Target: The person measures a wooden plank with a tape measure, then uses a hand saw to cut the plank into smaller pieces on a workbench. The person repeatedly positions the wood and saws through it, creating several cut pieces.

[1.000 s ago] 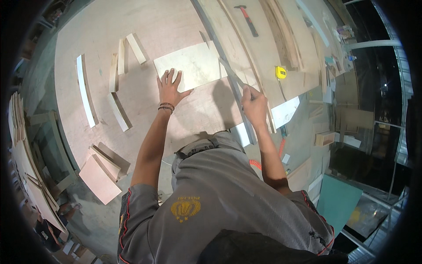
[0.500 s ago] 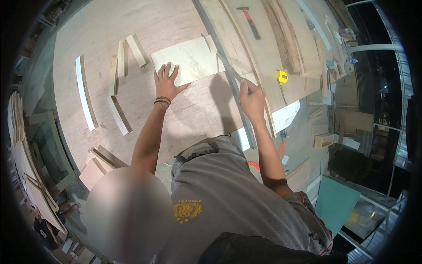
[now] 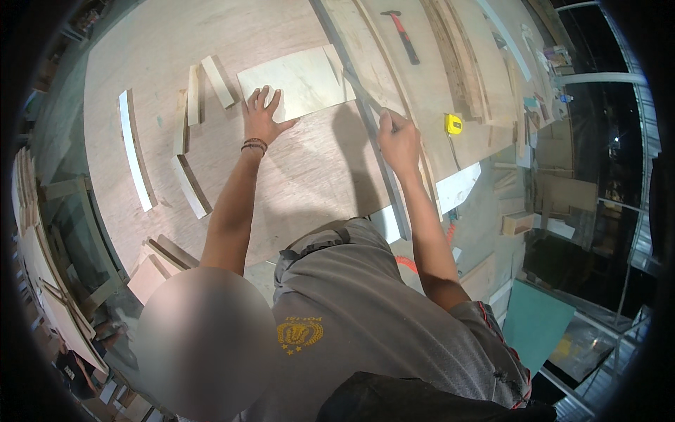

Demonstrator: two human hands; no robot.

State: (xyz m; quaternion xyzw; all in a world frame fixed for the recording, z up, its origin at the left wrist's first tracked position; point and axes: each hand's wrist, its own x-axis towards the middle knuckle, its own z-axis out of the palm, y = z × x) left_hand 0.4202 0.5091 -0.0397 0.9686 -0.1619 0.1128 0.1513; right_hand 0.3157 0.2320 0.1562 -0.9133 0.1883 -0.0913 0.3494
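Note:
A pale rectangular plywood panel [image 3: 295, 81] lies on the large wooden worktable [image 3: 302, 162]. My left hand [image 3: 264, 121] rests with fingers spread on the panel's near left edge, thumb out to the side. In my right hand [image 3: 399, 144], closed fingers grip a long, flat, narrow grey tool [image 3: 364, 91]. Its far end reaches the panel's right edge; the exact kind of tool cannot be made out. Beneath the right hand runs a long dark straight bar [image 3: 373, 130], which passes along the panel's right side.
Several short wooden strips [image 3: 190, 184] lie left of the panel, beside a long white-faced strip [image 3: 133, 151]. To the right are a red-and-black hammer [image 3: 402, 39], a yellow tape measure [image 3: 453, 124] and long boards [image 3: 453, 56]. Stacked wood pieces [image 3: 156, 264] stand at the near left edge.
Both hands have shifted slightly left and away from me. The panel has slid a little the same way, and the tool's far end has moved with my right hand.

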